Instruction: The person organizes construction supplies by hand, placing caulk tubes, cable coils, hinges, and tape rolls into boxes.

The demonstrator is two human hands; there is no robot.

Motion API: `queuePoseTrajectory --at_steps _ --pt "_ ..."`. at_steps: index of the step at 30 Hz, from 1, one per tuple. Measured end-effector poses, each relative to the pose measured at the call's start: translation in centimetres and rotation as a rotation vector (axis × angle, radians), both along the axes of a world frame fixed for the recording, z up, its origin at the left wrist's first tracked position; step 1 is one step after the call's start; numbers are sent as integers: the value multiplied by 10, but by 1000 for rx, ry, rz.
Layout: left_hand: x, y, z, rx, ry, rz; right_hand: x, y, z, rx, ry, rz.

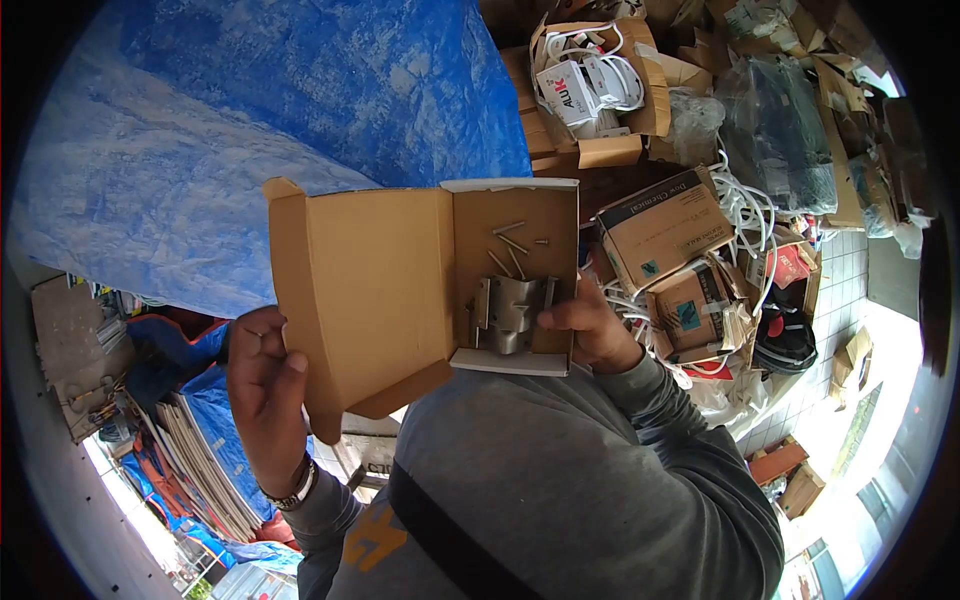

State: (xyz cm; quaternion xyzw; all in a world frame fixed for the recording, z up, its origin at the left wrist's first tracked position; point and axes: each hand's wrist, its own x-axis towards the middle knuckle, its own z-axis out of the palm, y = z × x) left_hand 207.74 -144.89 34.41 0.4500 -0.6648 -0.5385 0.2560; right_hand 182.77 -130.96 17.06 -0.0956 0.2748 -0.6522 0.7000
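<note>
An open cardboard box (380, 270) is held up in front of my chest, its lid folded out to the left. Inside its tray lie a silvery metal fitting (512, 312) and several loose screws (510, 243). The lid's left edge is gripped by my left hand (268, 385), thumb on the inner face. At the tray's right wall, my right hand (592, 325) holds the box, with the thumb over the edge beside the metal fitting; its other fingers are mostly behind the box.
A blue tarp (300, 120) covers the upper left. Brown cartons (665, 225), an open box of white cables (600, 85) and tangled white cords (745, 205) are piled at the right. Stacked boards (205, 470) stand at the lower left.
</note>
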Motion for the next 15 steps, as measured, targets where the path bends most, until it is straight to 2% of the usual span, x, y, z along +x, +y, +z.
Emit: queuePoseTrajectory --at_steps 1,3,4,6,7,9,10,12,15 --pt "-5 0 1 -2 0 2 1 -1 -1 -3 -12 -3" --pt "-21 5 1 -499 -302 84 3 -4 -1 -4 -25 -4" --pt "-28 6 5 -498 -302 87 6 -5 0 20 -4 3" --pt "-41 9 21 -1048 -817 -64 9 -9 2 43 17 18" --pt "-48 16 27 -1047 -819 -59 10 -11 3 64 -3 21" --pt "-66 35 32 -937 -740 -506 14 -14 5 85 -22 32" --pt "-76 38 23 -935 -744 -496 17 -15 6 74 -22 10" --pt "-92 34 -10 -736 -739 -655 22 -17 7 60 -24 -2" --pt "-91 29 -51 -821 -855 -648 25 -21 2 50 32 4"
